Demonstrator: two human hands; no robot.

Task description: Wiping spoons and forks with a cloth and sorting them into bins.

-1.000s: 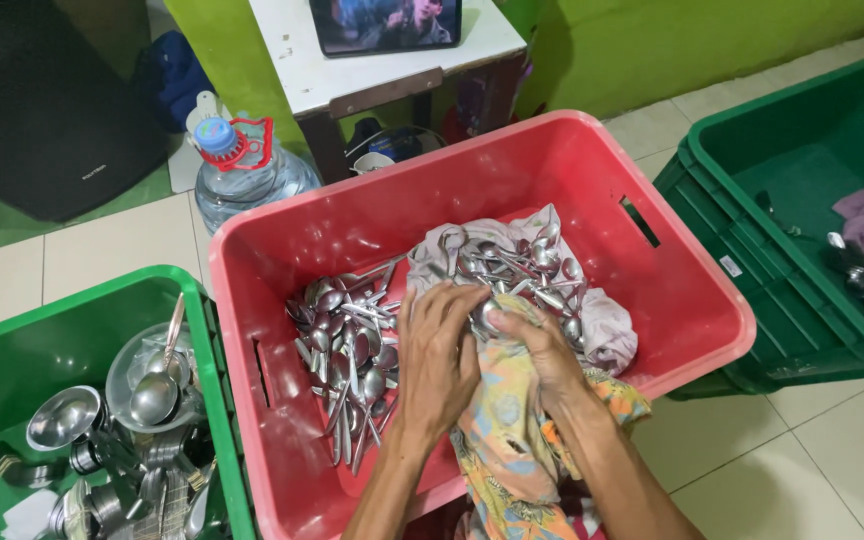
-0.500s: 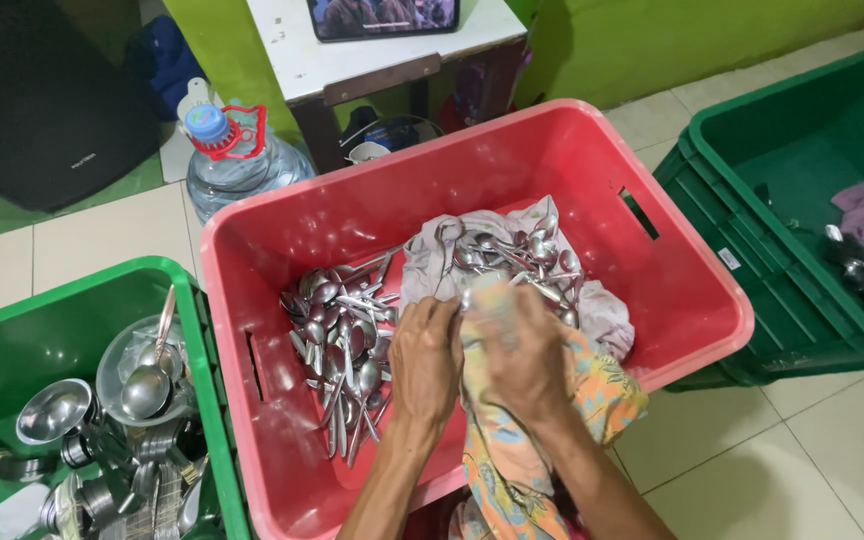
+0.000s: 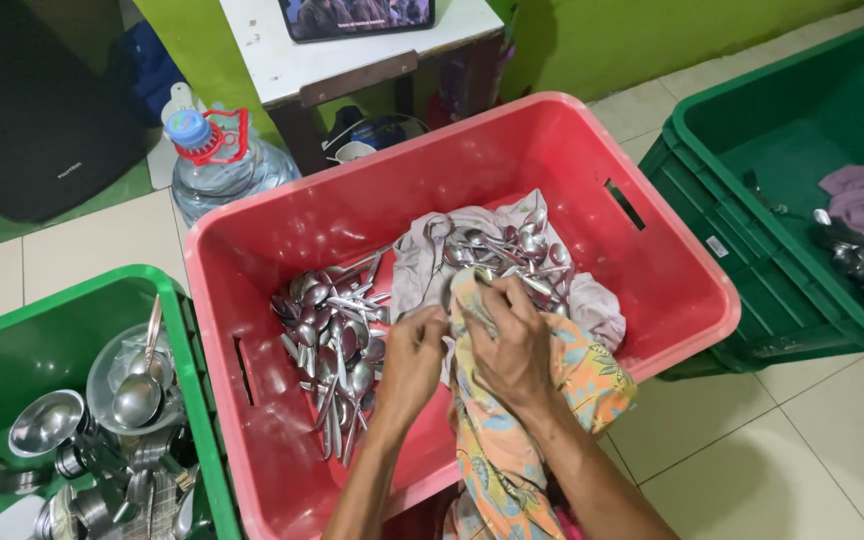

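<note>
Centre frame, above a red crate (image 3: 652, 250): the left hand (image 3: 410, 362) and right hand (image 3: 512, 345) are both clamped on a floral cloth (image 3: 512, 440), apparently wiping cutlery. Loose spoons (image 3: 337, 335) lie lower left of them. Rubbing each piece fully seems wise.

Spoons (image 3: 337, 340) left, crate's (image 3: 252, 420) near-left corner bare

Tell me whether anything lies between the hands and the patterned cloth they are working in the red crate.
Nothing visible does. The left hand and right hand both grip the patterned cloth directly, over the red crate, beside the loose spoons.
</note>
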